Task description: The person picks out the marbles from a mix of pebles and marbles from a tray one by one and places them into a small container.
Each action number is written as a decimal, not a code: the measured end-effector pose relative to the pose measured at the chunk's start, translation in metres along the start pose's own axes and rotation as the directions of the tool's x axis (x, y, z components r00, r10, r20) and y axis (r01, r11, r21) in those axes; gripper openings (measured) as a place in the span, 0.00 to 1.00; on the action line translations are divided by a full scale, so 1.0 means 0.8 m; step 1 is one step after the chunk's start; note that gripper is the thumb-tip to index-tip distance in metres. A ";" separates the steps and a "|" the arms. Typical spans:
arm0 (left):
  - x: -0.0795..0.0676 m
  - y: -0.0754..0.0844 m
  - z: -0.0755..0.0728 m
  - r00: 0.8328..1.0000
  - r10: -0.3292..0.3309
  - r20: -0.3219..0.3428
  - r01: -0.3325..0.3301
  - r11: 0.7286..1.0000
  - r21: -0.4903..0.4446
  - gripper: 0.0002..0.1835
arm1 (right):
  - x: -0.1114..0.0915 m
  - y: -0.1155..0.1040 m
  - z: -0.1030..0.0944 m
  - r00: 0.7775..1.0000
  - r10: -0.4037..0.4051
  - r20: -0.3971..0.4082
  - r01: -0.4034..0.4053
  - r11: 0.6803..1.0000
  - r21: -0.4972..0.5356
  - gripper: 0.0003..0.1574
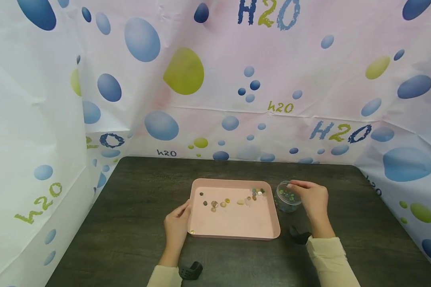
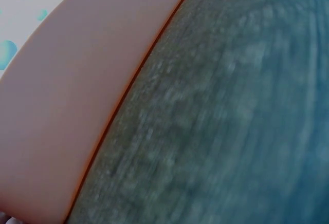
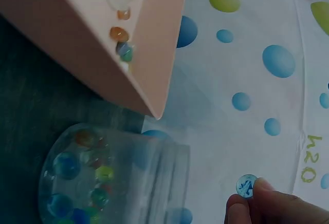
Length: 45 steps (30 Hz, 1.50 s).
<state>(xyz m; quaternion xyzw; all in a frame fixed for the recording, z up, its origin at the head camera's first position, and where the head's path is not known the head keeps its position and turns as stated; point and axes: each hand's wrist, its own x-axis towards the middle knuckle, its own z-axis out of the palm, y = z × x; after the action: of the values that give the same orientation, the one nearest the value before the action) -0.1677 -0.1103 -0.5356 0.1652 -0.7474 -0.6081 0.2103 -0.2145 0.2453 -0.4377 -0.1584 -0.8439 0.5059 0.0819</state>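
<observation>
A shallow pink tray (image 1: 237,223) lies on the dark table, and its left edge is gripped by my left hand (image 1: 176,228). Small stones (image 1: 223,204) of several colours are spread over the tray's upper half. My right hand (image 1: 313,199) is over the clear round jar (image 1: 287,205) just right of the tray. Between thumb and fingers it pinches a clear glass marble (image 3: 247,186) with blue inside. Blue, green and orange marbles (image 3: 67,165) show through the jar's wall. In the left wrist view the tray's outer wall (image 2: 77,90) covers most of the left hand.
The dark wooden table (image 1: 136,199) carries the tray and jar. A white sheet (image 1: 215,79) with blue and green drops hangs behind and along both sides. Black wrist straps (image 1: 191,271) stick out by the sleeves.
</observation>
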 end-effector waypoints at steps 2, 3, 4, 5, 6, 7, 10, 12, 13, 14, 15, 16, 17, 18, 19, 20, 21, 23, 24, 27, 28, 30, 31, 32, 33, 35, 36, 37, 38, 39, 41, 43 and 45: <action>0.000 0.000 0.000 1.000 -0.005 0.001 0.005 1.000 -0.003 0.11 | 0.001 0.005 -0.001 1.000 0.013 -0.004 -0.013 1.000 -0.011 0.24; 0.000 0.000 0.000 1.000 -0.007 0.000 0.007 1.000 -0.001 0.11 | 0.001 0.007 -0.001 1.000 0.017 -0.006 -0.018 1.000 -0.015 0.23; 0.000 -0.001 0.000 1.000 -0.008 0.000 0.008 1.000 0.000 0.11 | 0.002 0.009 -0.001 1.000 0.020 -0.007 -0.020 1.000 -0.016 0.23; 0.000 -0.001 0.000 1.000 -0.008 0.000 0.008 1.000 0.003 0.11 | 0.003 0.011 -0.001 1.000 0.019 -0.009 -0.019 1.000 -0.020 0.23; 0.000 -0.001 0.000 1.000 -0.010 0.000 0.010 1.000 0.006 0.11 | 0.003 0.013 -0.001 1.000 0.016 -0.009 -0.016 1.000 -0.022 0.23; 0.000 -0.001 0.000 1.000 -0.010 0.001 0.010 1.000 0.010 0.11 | 0.004 0.015 0.000 1.000 0.011 -0.010 -0.011 1.000 -0.025 0.23; -0.001 0.000 -0.001 1.000 -0.016 0.003 0.016 1.000 0.020 0.12 | 0.005 0.019 0.000 1.000 -0.008 -0.017 0.007 0.999 -0.040 0.23; -0.001 0.000 -0.001 1.000 -0.022 0.005 0.021 0.999 0.024 0.12 | 0.006 0.020 0.001 1.000 -0.018 -0.024 0.017 0.999 -0.051 0.22; 0.000 0.000 -0.001 1.000 -0.023 0.006 0.023 0.999 0.024 0.12 | 0.006 0.021 0.001 0.999 -0.023 -0.027 0.021 0.998 -0.055 0.22; 0.000 0.000 -0.001 1.000 -0.025 0.006 0.025 0.999 0.024 0.12 | 0.007 0.021 0.001 0.999 -0.027 -0.029 0.025 0.998 -0.059 0.22; 0.000 0.001 -0.001 1.000 -0.026 0.006 0.025 0.999 0.023 0.12 | 0.007 0.022 0.001 0.999 -0.026 -0.031 0.024 0.998 -0.062 0.22; 0.000 0.001 -0.001 1.000 -0.026 0.006 0.026 0.999 0.025 0.12 | 0.007 0.022 0.001 0.999 -0.026 -0.032 0.024 0.998 -0.062 0.22; -0.001 0.001 -0.001 1.000 -0.026 0.005 0.026 0.999 0.025 0.12 | 0.007 0.023 0.002 0.999 -0.027 -0.035 0.025 0.998 -0.060 0.22; -0.001 0.001 -0.001 1.000 -0.026 0.005 0.026 0.999 0.025 0.12 | 0.007 0.023 0.002 0.999 -0.027 -0.037 0.025 0.998 -0.058 0.22; -0.001 0.001 -0.001 1.000 -0.025 0.004 0.025 0.999 0.025 0.12 | 0.006 0.023 0.002 0.999 -0.025 -0.037 0.023 0.998 -0.058 0.22; 0.000 0.001 -0.001 1.000 -0.025 0.003 0.025 0.999 0.026 0.12 | 0.006 0.023 0.002 0.999 -0.025 -0.039 0.023 0.998 -0.059 0.21; 0.000 0.001 -0.001 1.000 -0.025 0.003 0.025 0.999 0.027 0.12 | 0.005 0.022 0.002 0.999 -0.025 -0.039 0.023 0.998 -0.059 0.21; 0.000 0.001 -0.001 1.000 -0.029 0.002 0.029 0.999 0.022 0.12 | 0.003 0.020 0.002 0.999 -0.030 -0.039 0.027 0.998 -0.058 0.22; 0.000 0.001 -0.001 0.999 -0.032 0.004 0.032 0.999 0.018 0.12 | 0.002 0.019 0.002 0.999 -0.032 -0.037 0.030 0.998 -0.058 0.22; 0.000 0.001 0.000 0.999 -0.040 0.008 0.040 0.999 0.012 0.12 | -0.004 0.013 0.003 0.999 -0.040 -0.019 0.038 0.998 -0.059 0.24; 0.000 0.001 0.000 0.999 -0.042 0.009 0.042 0.999 0.010 0.12 | -0.006 0.010 0.003 0.999 -0.044 -0.009 0.043 0.997 -0.059 0.24; 0.000 0.001 0.000 0.999 -0.043 0.010 0.043 0.999 0.010 0.12 | -0.010 0.004 0.005 0.998 -0.059 0.028 0.061 0.996 -0.065 0.24; 0.001 0.002 0.000 0.999 -0.041 0.010 0.041 0.999 0.012 0.12 | -0.012 0.001 0.006 0.996 -0.067 0.053 0.070 0.995 -0.064 0.24; 0.001 0.002 0.000 0.999 -0.039 0.009 0.039 0.999 0.010 0.12 | -0.014 -0.002 0.007 0.994 -0.078 0.077 0.083 0.995 -0.063 0.24; 0.001 0.003 0.000 0.999 -0.037 0.007 0.037 0.999 0.010 0.12 | -0.015 -0.005 0.009 0.991 -0.089 0.104 0.096 0.993 -0.062 0.24; 0.002 0.003 0.000 0.999 -0.033 0.005 0.033 0.999 0.009 0.12 | -0.018 -0.009 0.012 0.981 -0.107 0.160 0.117 0.992 -0.053 0.25; 0.002 0.002 0.000 0.999 -0.032 0.004 0.032 0.999 0.010 0.12 | -0.020 -0.011 0.014 0.977 -0.114 0.182 0.124 0.991 -0.049 0.25; 0.002 0.002 0.000 1.000 -0.030 0.003 0.030 0.999 0.010 0.12 | -0.021 -0.012 0.017 0.971 -0.119 0.205 0.132 0.990 -0.048 0.25; 0.002 0.001 0.000 1.000 -0.030 0.003 0.030 0.999 0.011 0.12 | -0.022 -0.013 0.019 0.967 -0.124 0.224 0.139 0.989 -0.052 0.25; 0.002 0.001 0.001 1.000 -0.031 0.004 0.031 0.999 0.012 0.12 | -0.023 -0.013 0.022 0.962 -0.126 0.243 0.144 0.988 -0.055 0.25; 0.003 -0.001 0.001 0.999 -0.034 0.006 0.034 0.999 0.012 0.12 | -0.025 -0.013 0.028 0.952 -0.135 0.276 0.156 0.986 -0.055 0.23; 0.002 -0.001 0.001 0.999 -0.037 0.009 0.037 0.999 0.008 0.12 | -0.026 -0.011 0.034 0.938 -0.140 0.317 0.164 0.985 -0.052 0.21; 0.002 -0.002 0.001 0.999 -0.035 0.009 0.035 0.999 0.003 0.12 | -0.027 -0.009 0.040 0.924 -0.152 0.352 0.182 0.982 -0.055 0.17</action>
<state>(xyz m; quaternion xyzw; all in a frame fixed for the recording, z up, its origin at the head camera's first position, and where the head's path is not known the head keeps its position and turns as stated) -0.1694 -0.1107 -0.5369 0.1761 -0.7463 -0.6113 0.1959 -0.2052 0.2077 -0.4462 0.0022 -0.8766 0.4802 -0.0320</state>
